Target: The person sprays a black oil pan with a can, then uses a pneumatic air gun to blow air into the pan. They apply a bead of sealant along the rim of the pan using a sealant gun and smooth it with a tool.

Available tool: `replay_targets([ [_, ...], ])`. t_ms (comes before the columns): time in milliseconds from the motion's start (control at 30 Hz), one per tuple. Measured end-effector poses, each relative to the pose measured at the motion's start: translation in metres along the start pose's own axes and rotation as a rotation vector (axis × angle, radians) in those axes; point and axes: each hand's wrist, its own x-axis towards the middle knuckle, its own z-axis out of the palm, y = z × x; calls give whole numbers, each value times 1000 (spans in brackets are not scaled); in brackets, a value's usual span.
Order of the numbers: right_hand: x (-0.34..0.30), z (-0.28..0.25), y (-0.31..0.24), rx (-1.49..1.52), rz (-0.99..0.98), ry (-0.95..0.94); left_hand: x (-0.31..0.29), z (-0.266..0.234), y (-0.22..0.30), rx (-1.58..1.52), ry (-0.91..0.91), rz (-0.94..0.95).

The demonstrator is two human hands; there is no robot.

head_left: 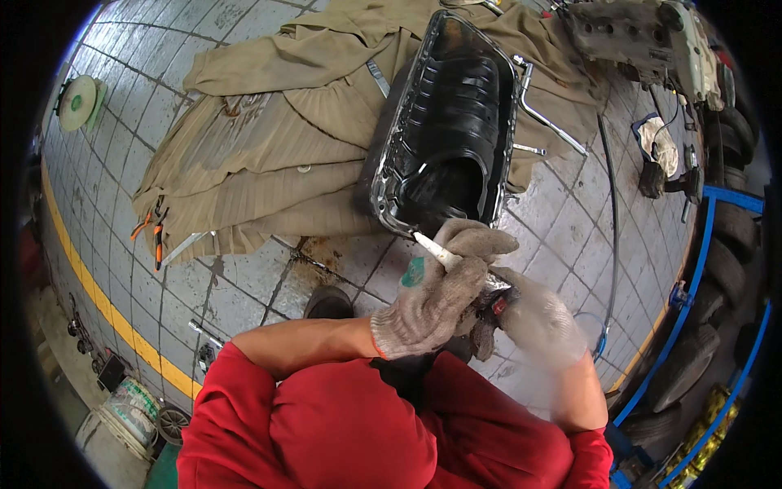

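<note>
A black engine oil pan (456, 106) lies open side up on tan cloth in front of me, its flanged rim dotted with bolt holes. My left hand (436, 301), in a grey knitted glove with a green patch, is closed round a sealant tube with a white tapered nozzle (436, 250). The nozzle tip is close by the pan's near rim; whether they touch I cannot tell. At the tube's crumpled silver and red rear end, my gloved right hand (538, 318) is closed, partly smeared. Most of the tube's body is hidden by the gloves.
Beneath the pan, a tan garment (269, 155) spreads over grey tiles. A long-handled wrench (550, 122) rests right of the pan, orange-handled pliers (158, 240) at left. An engine block (627, 41) stands far right. Tyres (725, 261) fill a blue rack (705, 253). A bucket (130, 416) is lower left.
</note>
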Motion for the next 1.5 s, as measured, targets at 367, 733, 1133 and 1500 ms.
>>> replay_targets([
  [367, 47, 27, -36, -318, -76, 351, 17, -3, 17, -742, 58, -548],
  [733, 75, 33, -8, -356, -128, 508, 14, 1, -11, -583, 179, -618],
  [1133, 92, 31, -16, -534, -278, 538, 32, -6, -5, -561, 248, -571],
  [1500, 92, 31, -9, -388, -199, 521, 25, -5, -7, -634, 290, -611],
])
